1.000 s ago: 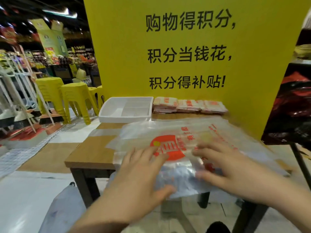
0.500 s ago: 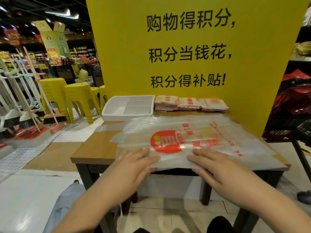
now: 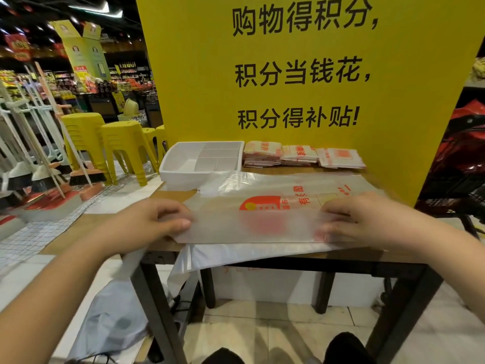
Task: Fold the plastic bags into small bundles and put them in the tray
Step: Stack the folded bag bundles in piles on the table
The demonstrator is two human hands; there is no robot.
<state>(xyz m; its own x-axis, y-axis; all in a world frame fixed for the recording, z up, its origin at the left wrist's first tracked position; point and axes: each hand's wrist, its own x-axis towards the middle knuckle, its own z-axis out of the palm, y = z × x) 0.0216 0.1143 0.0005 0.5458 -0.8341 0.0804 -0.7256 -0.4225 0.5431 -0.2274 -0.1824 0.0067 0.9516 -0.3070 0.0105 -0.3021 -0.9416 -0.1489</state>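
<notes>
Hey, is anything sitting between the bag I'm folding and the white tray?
Nothing visible does. The left hand and right hand hold the plastic bag itself; its far edge lies by the tray at the far left of the table. The stacked bags sit right of the tray, off that path.

Black "购物得积分,积分当钱花,积分得补贴!" on yellow board (image 3: 183,74); plastic bag (image 3: 267,215) print blurred.

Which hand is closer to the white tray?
The left hand. It holds the plastic bag's left end, just in front of the tray. The right hand holds the bag's other end, farther off to the right.
</notes>
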